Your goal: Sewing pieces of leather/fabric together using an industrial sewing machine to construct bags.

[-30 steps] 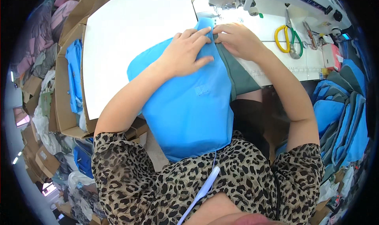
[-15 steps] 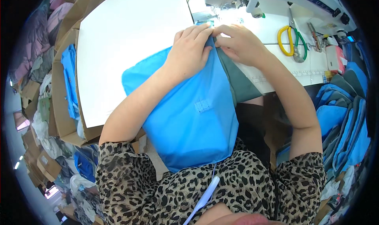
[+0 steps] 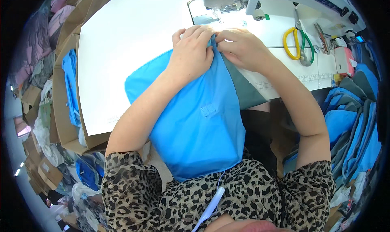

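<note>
My left hand (image 3: 191, 53) grips the top edge of a blue fabric piece (image 3: 191, 134), fingers curled close below the sewing machine head (image 3: 227, 0). Just right of it, my right hand (image 3: 241, 49) pinches the same edge, its fingertips nearly meeting the left hand's. The blue piece hangs over the table edge down to my body, with a small stitched square on it. A grey-green fabric piece (image 3: 248, 89) shows beneath its right side. What exactly the fingertips hold at the edge is partly hidden by them.
Yellow-and-green scissors (image 3: 292, 43) and metal snips (image 3: 323, 41) lie right of the machine on the white table (image 3: 122, 37). A pink-white case (image 3: 344, 61) is beyond. Blue-and-grey fabric pieces (image 3: 341, 126) pile at right; cardboard boxes (image 3: 73, 138) and bagged goods crowd the left.
My left hand's fingers have curled from a spread position and drawn closer to the right hand. Both hands and the blue fabric sit slightly lower in the picture.
</note>
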Demonstrator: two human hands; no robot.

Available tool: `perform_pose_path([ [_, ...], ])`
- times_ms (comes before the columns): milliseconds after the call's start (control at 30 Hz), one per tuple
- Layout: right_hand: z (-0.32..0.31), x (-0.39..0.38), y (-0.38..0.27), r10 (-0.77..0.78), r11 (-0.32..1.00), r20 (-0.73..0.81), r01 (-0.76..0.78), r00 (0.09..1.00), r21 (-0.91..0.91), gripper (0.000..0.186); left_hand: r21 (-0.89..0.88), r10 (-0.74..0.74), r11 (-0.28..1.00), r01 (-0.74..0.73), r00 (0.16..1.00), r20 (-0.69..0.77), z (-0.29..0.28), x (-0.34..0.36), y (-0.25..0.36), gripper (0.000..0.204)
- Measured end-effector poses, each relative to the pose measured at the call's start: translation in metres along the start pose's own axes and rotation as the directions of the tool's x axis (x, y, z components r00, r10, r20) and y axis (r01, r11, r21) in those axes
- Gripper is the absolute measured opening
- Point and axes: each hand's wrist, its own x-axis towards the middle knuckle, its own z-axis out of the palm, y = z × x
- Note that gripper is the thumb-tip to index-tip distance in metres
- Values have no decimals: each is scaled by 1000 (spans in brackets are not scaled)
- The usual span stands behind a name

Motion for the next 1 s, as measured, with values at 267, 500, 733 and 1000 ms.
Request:
perform_pose_path([
  [267,3,-3,0,12,1000,22,-12,1000,-20,8,-82,-104,991,106,994,34,1,0,3,43],
  [500,1,-1,1,-8,999,23,10,1000,-49,9,-13,-53,999,52,997,-58,7,1,3,33],
  [733,3,0,0,-12,998,-31,10,999,-67,5,18,-48,999,49,997,-62,6,-1,4,32],
  [1000,1,2,-5,35,999,40,-35,999,2,9,94,-114,990,107,991,73,-5,-2,7,36],
])
